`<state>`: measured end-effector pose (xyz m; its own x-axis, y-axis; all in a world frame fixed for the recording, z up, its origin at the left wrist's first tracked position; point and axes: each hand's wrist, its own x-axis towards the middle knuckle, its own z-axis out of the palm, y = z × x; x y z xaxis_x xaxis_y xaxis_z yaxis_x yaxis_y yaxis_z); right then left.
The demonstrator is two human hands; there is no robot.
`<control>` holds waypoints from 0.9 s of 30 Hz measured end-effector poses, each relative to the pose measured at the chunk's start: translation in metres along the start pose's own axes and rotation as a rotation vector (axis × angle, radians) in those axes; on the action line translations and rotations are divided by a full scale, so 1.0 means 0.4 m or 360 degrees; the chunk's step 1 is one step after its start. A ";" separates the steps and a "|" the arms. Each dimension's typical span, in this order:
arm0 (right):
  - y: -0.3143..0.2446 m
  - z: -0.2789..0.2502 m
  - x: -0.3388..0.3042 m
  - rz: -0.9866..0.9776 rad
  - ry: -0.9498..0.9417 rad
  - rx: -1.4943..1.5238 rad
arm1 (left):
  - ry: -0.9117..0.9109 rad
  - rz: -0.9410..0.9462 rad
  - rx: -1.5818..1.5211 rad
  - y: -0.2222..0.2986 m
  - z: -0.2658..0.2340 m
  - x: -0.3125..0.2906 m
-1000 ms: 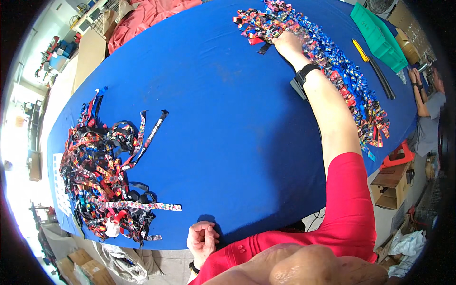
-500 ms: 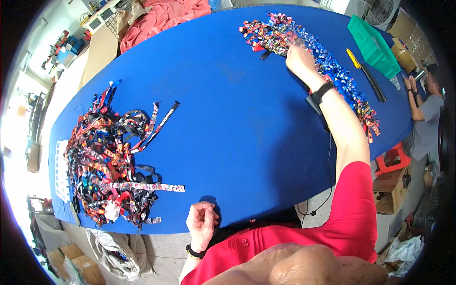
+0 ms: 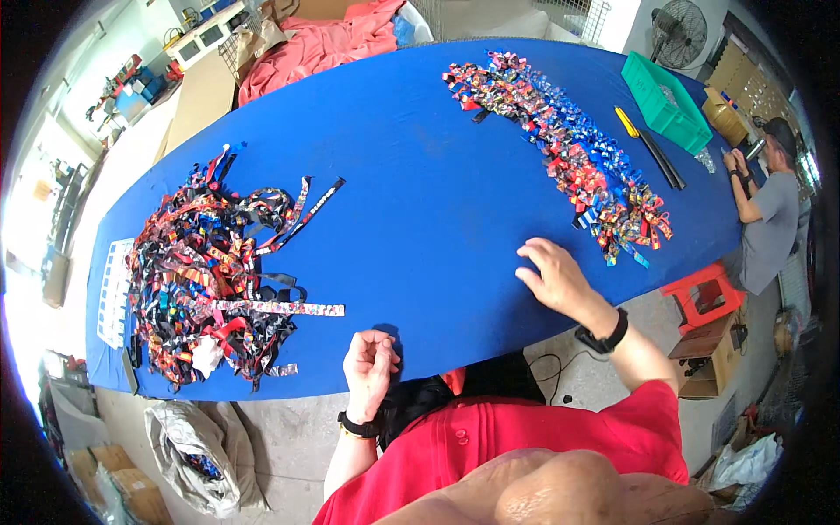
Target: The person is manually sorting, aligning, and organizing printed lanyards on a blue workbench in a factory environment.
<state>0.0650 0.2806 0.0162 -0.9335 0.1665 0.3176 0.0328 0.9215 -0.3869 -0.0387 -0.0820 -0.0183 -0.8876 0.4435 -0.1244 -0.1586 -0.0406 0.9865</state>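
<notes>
Straps (image 3: 206, 271) are heaped left on the table (image 3: 411, 210), looped bundles (image 3: 577, 157) right; all are judged light, limp, best pinched at loose ends. The right hand (image 3: 562, 280) is spread, empty; the left hand (image 3: 370, 366) is curled closed, nothing seen in it.

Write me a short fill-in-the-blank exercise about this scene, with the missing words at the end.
The table cover is coloured ____.
The tangled ribbon pile lies to the person's ____.
The open hand, nearest the long band of looped ribbons, is the ____ one.
The bin is coloured ____.

Missing words: blue; left; right; green.
</notes>
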 end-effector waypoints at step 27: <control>-0.020 0.061 -0.084 0.0092 0.0096 -0.0286 | 0.0081 0.0064 0.0054 -0.017 0.026 0.013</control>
<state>0.0874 0.2592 -0.0126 -0.9052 0.2368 0.3529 0.1539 0.9567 -0.2472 -0.0378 -0.0699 -0.0246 -0.9139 0.3961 -0.0888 -0.1081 -0.0266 0.9938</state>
